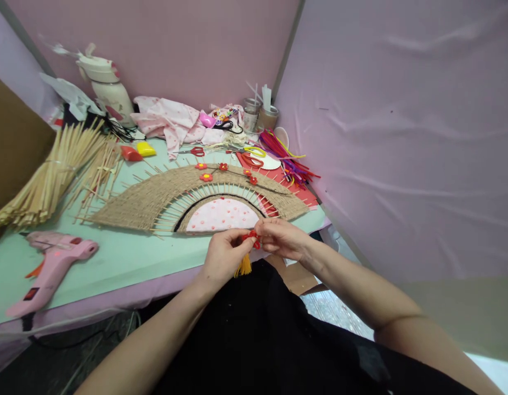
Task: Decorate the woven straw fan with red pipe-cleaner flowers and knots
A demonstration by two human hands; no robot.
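Note:
My left hand (224, 255) and my right hand (281, 239) meet at the table's near edge, both pinching a small red ornament (253, 237) with an orange tassel (243, 266) that hangs below my left hand. Just beyond them lies a fan-shaped piece (155, 197) woven from twine over wooden sticks, with a pink dotted half-circle (221, 214) at its centre. Small red flowers (205, 176) are fixed along its upper edge.
A pink glue gun (50, 269) lies at the near left of the green table (126, 258). Bundles of wooden sticks (48, 175) sit at far left. Scissors (254, 151), coloured pipe cleaners (289, 159), jars (260, 115), pink cloth (171, 123) and a bottle (108, 88) crowd the back.

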